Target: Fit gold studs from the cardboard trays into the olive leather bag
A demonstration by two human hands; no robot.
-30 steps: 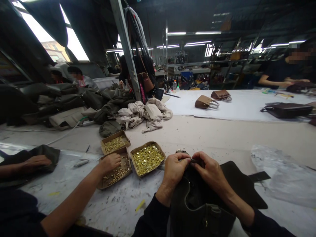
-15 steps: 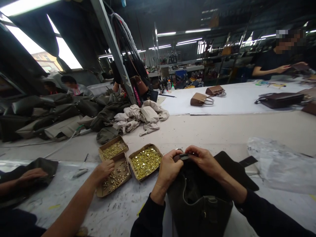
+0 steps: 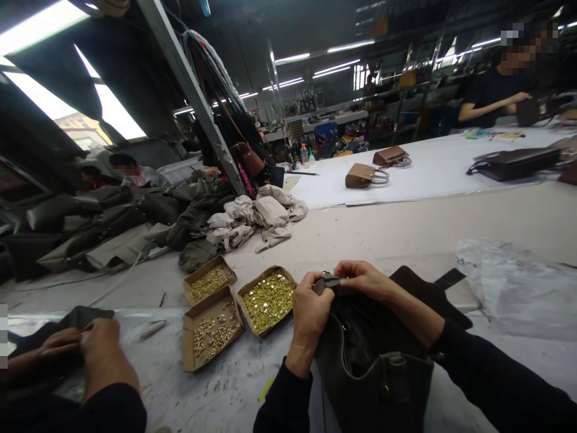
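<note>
A dark olive handbag (image 3: 374,391) stands in front of me with its top gaping and its dark lining showing. My left hand (image 3: 311,307) is closed on the far edge of the bag, where a small greyish tab (image 3: 328,281) sticks out between the fingers. Pinching the same edge from the right is my right hand (image 3: 365,279). Any small part between the fingertips is hidden. The bag's dark flap (image 3: 421,294) spreads out beyond my right forearm. Left of my left hand is a cardboard tray (image 3: 265,300) of gold-coloured metal pieces.
Two more cardboard trays (image 3: 187,343) of small metal parts stand further left. At the left edge, a co-worker's hands (image 3: 97,337) work on dark material. Clear plastic (image 3: 509,294) lies on the right. Dark bags (image 3: 108,222) and beige fabric (image 3: 270,210) are piled behind.
The co-worker's hand has left the tray of small parts and moved left to the dark material. My hands stay on the bag's edge, with the greyish tab tilted slightly differently.
</note>
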